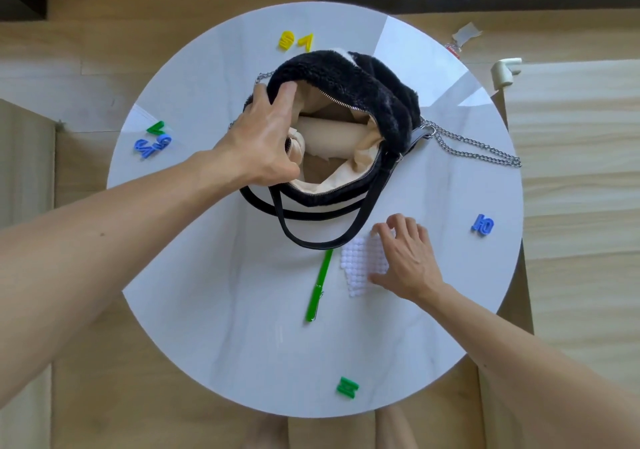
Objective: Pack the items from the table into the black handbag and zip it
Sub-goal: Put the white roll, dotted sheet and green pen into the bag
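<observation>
The right hand [407, 258] is laid flat, fingers spread and slightly curled, on the white dotted sheet [360, 261], which lies near the tabletop's [242, 344] middle, toward the near edge; the sheet is pressed or being gathered, not yet lifted, so the hand is judged to be beginning a grasp rather than closed on it. The left hand [263, 137] is hooked over the bag's [363, 81] left rim, fingers gripping the fuzzy edge, thumb low, so that the mouth is held wide; the forearm reaches in from the near left edge. The bag sits just beyond the centre, unzipped, its tan lining and a pale roll [332, 132] visible inside; its straps [311, 230] trail toward the sheet, and a chain [474, 145] runs toward the right edge.

The step in hand is judged to be packing the sheet; next it must be pinched up off the smooth surface and carried into the opening. A green pen [318, 286] lies just beside the sheet, its tip under the strap; coloured letters are scattered near the edges; the zip remains to be closed.
</observation>
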Tool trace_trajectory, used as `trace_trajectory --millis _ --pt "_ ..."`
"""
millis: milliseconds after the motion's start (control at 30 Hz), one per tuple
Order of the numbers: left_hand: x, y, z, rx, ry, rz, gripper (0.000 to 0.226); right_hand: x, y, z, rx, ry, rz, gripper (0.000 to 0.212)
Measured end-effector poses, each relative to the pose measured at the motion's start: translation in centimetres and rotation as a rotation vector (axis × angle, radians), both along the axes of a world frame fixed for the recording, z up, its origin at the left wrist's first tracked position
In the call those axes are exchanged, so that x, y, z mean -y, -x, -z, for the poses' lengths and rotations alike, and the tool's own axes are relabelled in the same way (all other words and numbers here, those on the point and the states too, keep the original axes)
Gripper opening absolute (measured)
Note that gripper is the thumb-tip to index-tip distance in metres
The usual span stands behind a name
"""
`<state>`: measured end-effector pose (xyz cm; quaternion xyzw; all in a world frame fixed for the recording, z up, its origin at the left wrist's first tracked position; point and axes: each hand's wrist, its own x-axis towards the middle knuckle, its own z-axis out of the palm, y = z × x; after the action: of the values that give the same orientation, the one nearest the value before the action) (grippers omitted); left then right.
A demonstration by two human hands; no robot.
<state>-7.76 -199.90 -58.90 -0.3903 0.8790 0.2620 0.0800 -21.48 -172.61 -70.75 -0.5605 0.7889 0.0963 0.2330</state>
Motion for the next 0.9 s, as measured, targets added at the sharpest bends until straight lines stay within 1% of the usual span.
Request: trace_trajectory --millis 100,233,400,433,500,533,600,633,700,733,800,833,900 --pt "-0.1 0.0 -0.1 0.008 0.008 0.004 0.075 0.2 -0.2 0.0 0.042 -0.069 0.020 0.074" --pt "-0.3 -0.1 -0.4 0.015 0.010 -0.007 0.079 -0.1 -0.5 0.3 0.099 -0.083 0.109 0.056" --pt "-0.5 -0.3 -0.5 0.025 0.002 -0.014 0.079 -1.0 -0.3 0.3 0.192 -0.116 0.253 0.051" --pt "-0.6 -0.3 -0.5 0.023 0.002 -0.015 0.080 -1.0 -0.2 0.1 0.221 -0.131 0.275 0.044" --pt "-0.6 -0.4 -0.4 0.016 0.000 -0.011 0.081 -0.7 0.2 -1.0 0.288 -0.144 0.278 0.019" --pt "-0.5 -0.5 -0.4 0.011 -0.001 -0.008 0.081 -0.5 0.4 -1.9 0.337 -0.147 0.282 0.016" --pt "-0.4 -0.7 -0.3 0.002 -0.009 -0.002 0.082 0.2 1.2 -4.4 0.455 -0.118 0.324 0.022" --pt "-0.4 -0.9 -0.2 -0.002 -0.014 -0.002 0.083 0.5 1.6 -5.9 0.502 -0.065 0.342 0.022" --pt "-0.3 -1.1 -0.2 -0.011 -0.019 -0.007 0.084 1.6 2.5 -9.1 0.551 0.106 0.370 0.020" --pt "-0.3 -1.2 -0.2 -0.013 -0.022 -0.010 0.084 2.3 2.9 -10.6 0.564 0.213 0.397 0.016" --pt "-0.3 -1.3 -0.2 -0.015 -0.029 -0.020 0.083 4.0 3.2 -13.4 0.592 0.450 0.458 0.018" --pt "-0.3 -1.3 -0.2 -0.015 -0.034 -0.028 0.083 4.9 3.2 -14.4 0.598 0.565 0.484 0.016" --pt "-0.3 -1.3 -0.3 -0.010 -0.043 -0.043 0.082 7.1 3.0 -15.5 0.581 0.744 0.500 0.004"
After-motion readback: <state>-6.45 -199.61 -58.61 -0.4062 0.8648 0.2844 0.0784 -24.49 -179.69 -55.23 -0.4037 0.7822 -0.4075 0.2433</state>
